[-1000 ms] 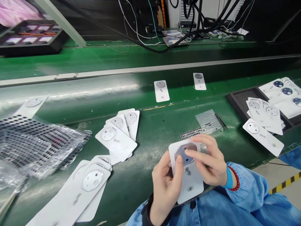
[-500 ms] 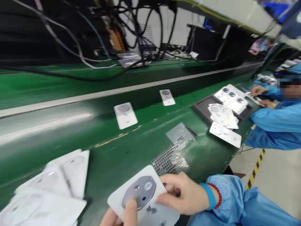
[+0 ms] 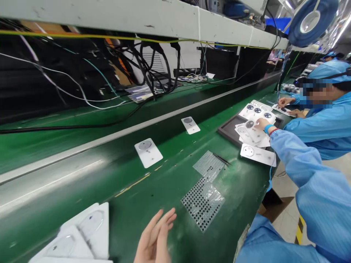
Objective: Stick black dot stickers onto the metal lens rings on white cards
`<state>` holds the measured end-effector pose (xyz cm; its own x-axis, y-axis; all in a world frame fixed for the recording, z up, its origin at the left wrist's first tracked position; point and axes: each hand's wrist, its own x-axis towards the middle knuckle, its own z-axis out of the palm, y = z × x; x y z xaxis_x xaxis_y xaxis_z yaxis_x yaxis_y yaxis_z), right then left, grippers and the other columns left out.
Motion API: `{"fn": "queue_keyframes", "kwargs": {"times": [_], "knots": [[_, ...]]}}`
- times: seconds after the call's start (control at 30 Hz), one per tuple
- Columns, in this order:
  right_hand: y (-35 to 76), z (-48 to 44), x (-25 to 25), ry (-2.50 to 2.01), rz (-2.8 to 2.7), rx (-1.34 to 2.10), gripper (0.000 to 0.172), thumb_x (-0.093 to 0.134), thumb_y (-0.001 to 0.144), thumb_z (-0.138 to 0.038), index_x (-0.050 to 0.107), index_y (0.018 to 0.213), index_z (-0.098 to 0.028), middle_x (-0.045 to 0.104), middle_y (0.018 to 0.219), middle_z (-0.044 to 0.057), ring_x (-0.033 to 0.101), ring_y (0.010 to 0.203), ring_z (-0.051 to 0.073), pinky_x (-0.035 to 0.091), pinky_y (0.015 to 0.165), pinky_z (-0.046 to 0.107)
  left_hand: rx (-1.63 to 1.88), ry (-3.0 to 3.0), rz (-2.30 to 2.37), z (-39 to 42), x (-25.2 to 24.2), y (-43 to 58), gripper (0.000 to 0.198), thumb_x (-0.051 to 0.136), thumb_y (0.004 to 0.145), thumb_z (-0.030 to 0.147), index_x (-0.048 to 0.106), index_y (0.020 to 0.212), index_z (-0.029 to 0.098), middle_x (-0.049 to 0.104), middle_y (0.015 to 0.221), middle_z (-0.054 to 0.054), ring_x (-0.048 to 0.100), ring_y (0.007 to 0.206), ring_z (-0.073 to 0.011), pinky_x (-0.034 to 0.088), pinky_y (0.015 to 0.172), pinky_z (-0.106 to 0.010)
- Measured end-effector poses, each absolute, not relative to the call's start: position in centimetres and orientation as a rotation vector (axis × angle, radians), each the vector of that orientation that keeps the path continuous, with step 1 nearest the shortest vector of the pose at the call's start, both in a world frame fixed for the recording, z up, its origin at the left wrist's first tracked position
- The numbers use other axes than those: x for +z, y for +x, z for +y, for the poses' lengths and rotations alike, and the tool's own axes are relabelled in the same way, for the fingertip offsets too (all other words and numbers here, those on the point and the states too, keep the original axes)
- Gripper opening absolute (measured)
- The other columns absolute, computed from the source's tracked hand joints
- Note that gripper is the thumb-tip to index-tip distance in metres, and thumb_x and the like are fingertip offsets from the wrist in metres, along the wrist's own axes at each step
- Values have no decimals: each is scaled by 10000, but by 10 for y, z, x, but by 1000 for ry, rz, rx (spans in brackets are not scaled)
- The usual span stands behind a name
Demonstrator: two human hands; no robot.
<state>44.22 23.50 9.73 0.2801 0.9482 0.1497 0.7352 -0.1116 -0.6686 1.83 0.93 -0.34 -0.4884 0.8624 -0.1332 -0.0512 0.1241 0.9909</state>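
My left hand [image 3: 157, 237] is held over the green bench with its fingers stretched out and nothing in them. My right hand [image 3: 262, 125] reaches far to the right, its fingers closed at the edge of a white card [image 3: 250, 124] with a grey round part printed or mounted on it. That card lies over a pile of similar white cards [image 3: 253, 137] in a dark tray [image 3: 229, 131]. Between my hands lie a clear sheet with rows of small black dots [image 3: 201, 206], another clear sheet [image 3: 205, 164] and dark tweezers [image 3: 222, 159].
More white cards [image 3: 93, 226] are stacked at the lower left. Two single cards [image 3: 148, 152] [image 3: 190, 125] lie on the green belt. A co-worker in blue [image 3: 323, 128] handles a card beyond the tray. Cables [image 3: 153, 69] hang under the grey shelf [image 3: 109, 18].
The white card has left my left hand, which is now bare. My right hand has moved far right and away to the tray with a card. The view has shifted.
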Motion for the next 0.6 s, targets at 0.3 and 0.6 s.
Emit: {"fn": "queue_keyframes", "kwargs": {"times": [0.3, 0.6], "knots": [[219, 318, 19, -2129, -1668, 501, 347, 599, 942, -346, 571, 1227, -151, 589, 1246, 97, 604, 1100, 234, 514, 936, 458, 1492, 816, 1599, 11, -13, 24, 438, 705, 779, 497, 682, 1058, 161, 770, 995, -98, 722, 890, -217, 575, 825, -310], [171, 363, 25, -2273, -1540, 553, 370, 605, 938, -332, 551, 1257, -152, 562, 1285, 107, 592, 1119, 243, 515, 936, 460, 1471, 757, 1590, 7, -31, 16, 437, 670, 800, 511, 678, 1053, 155, 766, 999, -123, 725, 891, -228, 568, 825, -323]]}}
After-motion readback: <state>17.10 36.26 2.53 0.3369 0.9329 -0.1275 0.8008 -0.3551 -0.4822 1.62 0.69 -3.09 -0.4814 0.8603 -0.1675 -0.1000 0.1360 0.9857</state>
